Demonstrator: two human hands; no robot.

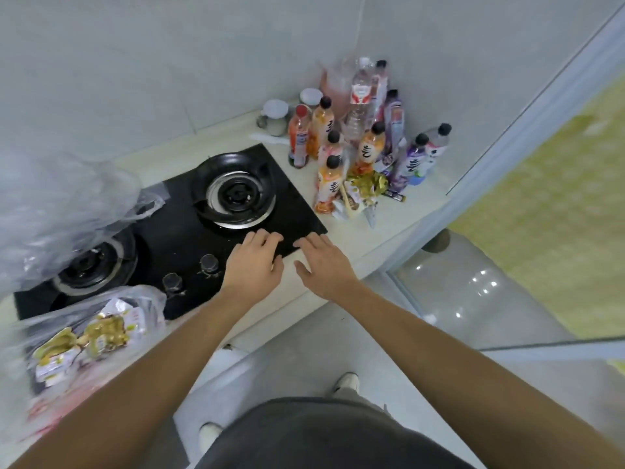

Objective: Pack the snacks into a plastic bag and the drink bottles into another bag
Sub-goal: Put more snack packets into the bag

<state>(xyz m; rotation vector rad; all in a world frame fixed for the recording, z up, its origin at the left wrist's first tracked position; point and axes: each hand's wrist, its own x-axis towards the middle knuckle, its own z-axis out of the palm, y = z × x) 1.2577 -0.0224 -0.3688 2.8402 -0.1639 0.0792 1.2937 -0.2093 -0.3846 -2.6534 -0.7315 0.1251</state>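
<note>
While both arms reach forward over the black glass two-burner gas hob, the left hand and the right hand hover side by side above its front right corner, fingers loosely spread and holding nothing. At about 1 o'clock from the hands, in the corner of the pale stone surface, stands a cluster of plastic drink bottles, mostly with black caps and orange, pink or purple labels, plus one clear water bottle with a red-and-white label. Just in front of that cluster lie a few loose snack packets in gold and white wrappers, touching the nearest orange bottle. At 8 o'clock, on the near left edge of the surface, a thin clear plastic bag holds more gold and white snack packets. At 10 o'clock, a second crumpled translucent plastic bag lies across the left burner. Two white lidded jars stand against the wall at 12 o'clock.
</note>
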